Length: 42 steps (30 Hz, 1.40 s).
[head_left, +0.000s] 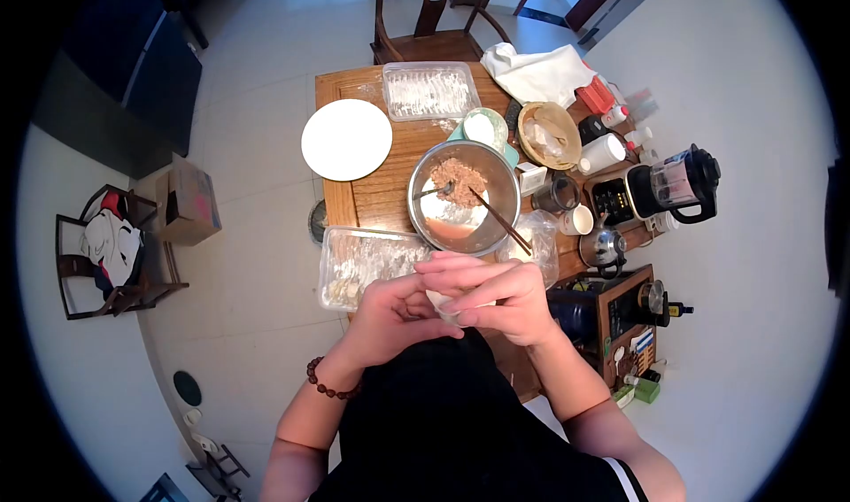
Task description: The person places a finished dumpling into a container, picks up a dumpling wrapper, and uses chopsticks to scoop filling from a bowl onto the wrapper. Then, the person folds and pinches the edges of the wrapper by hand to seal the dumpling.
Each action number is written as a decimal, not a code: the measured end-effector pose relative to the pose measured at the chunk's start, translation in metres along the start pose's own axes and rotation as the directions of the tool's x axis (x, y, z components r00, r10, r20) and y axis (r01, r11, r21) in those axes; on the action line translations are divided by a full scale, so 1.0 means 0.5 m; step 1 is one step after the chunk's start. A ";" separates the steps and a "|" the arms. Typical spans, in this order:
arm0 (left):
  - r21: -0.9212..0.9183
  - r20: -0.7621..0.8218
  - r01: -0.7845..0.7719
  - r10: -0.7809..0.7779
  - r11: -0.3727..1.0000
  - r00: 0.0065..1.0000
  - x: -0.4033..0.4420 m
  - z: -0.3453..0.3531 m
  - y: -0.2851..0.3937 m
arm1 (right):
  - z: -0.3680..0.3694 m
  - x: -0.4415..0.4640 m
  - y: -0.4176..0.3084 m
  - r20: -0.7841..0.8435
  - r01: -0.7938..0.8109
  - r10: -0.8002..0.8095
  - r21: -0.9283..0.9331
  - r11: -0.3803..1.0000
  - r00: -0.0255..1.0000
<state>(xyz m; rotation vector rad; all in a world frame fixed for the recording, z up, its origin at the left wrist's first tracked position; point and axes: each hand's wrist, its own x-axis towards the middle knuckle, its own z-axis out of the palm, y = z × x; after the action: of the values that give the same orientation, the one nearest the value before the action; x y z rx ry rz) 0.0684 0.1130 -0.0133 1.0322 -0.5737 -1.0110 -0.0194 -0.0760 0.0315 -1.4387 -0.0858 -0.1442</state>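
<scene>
In front of my chest, my left hand (390, 318) and my right hand (506, 297) meet with their fingers closed around a small white dumpling wrapper (453, 311). My fingers cover most of it, so any filling inside is hidden. Just beyond my hands stands a steel bowl (508, 171) holding pinkish minced meat (460, 181). A spoon (436, 190) and a pair of dark chopsticks (503, 222) rest in the bowl. Behind my left hand lies a clear plastic tray (367, 256) dusted with flour, with a few pale pieces at its near left corner.
A white round plate (346, 139) and another floured tray (430, 91) sit at the table's far side. On the right are a woven basket (549, 135), a blender (677, 183), a steel kettle (604, 247) and a plastic bag (537, 236). A wooden chair (434, 37) stands beyond the table.
</scene>
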 end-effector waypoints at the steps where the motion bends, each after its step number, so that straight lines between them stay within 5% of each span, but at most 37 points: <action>1: 0.000 0.004 -0.002 0.002 1.000 1.000 -0.004 -0.004 0.002 | 0.002 0.002 0.003 0.039 0.077 -0.074 -0.081 0.994 0.996; 6: 0.022 0.030 -0.008 0.007 1.000 1.000 -0.013 -0.021 0.014 | 0.029 0.003 0.010 0.051 0.168 -0.163 -0.119 0.979 0.985; 8: -0.011 0.058 -0.024 0.025 1.000 0.998 -0.019 -0.021 0.031 | 0.057 0.006 -0.020 -0.105 -0.059 0.077 0.168 0.984 0.992; 9: -0.049 0.080 -0.032 0.035 0.998 0.996 -0.022 -0.020 0.036 | 0.051 0.003 -0.011 -0.105 -0.056 0.074 0.166 0.985 0.992; 11: -0.051 0.097 -0.027 0.032 0.998 0.995 -0.022 -0.032 0.029 | 0.026 -0.003 0.019 -0.044 0.162 -0.160 0.049 0.986 0.986; 15: -0.105 0.135 0.004 0.010 0.994 0.991 -0.020 -0.029 0.036 | 0.010 -0.006 0.034 0.056 0.321 -0.317 -0.096 0.942 0.947; 21: -0.127 0.157 0.043 -0.022 0.991 0.987 -0.018 -0.028 0.037 | 0.035 -0.007 0.007 -0.082 0.193 -0.194 -0.021 0.981 0.978; 29: -0.085 0.131 0.033 -0.022 0.996 0.991 -0.020 -0.021 0.021 | 0.027 -0.027 0.043 -0.071 0.251 -0.259 -0.098 0.963 0.963; 32: -0.091 0.117 0.019 -0.008 0.996 0.993 -0.022 -0.022 0.022 | 0.027 -0.027 0.046 -0.029 0.229 -0.231 -0.044 0.972 0.973; 34: -0.087 0.108 -0.008 0.018 0.996 0.994 -0.028 -0.026 0.019 | 0.041 -0.027 0.036 -0.204 0.170 -0.137 0.157 0.973 0.969; 37: -0.020 0.020 -0.029 0.030 0.999 0.999 -0.030 -0.022 0.018 | 0.018 -0.051 0.056 -0.140 0.050 -0.017 0.234 0.971 0.990; 39: 0.387 -0.080 -0.241 0.292 0.890 0.953 -0.023 -0.003 0.027 | 0.031 -0.060 0.052 -0.143 -0.007 0.055 0.314 0.949 0.988; 40: 0.386 -0.074 -0.243 0.292 0.890 0.953 -0.021 0.000 0.028 | 0.040 -0.061 0.054 -0.180 -0.048 0.112 0.324 0.945 0.977; 42: 0.696 -0.029 -0.340 0.497 0.633 0.867 -0.022 0.005 0.029 | 0.044 -0.061 0.060 -0.241 -0.094 0.192 0.366 0.926 0.951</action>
<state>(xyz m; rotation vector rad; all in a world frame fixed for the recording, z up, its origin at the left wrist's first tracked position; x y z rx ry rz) 0.0676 0.1239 0.0012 1.5335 -0.9858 -0.2282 -0.0445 -0.0490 0.0003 -1.0510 0.2136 -0.1940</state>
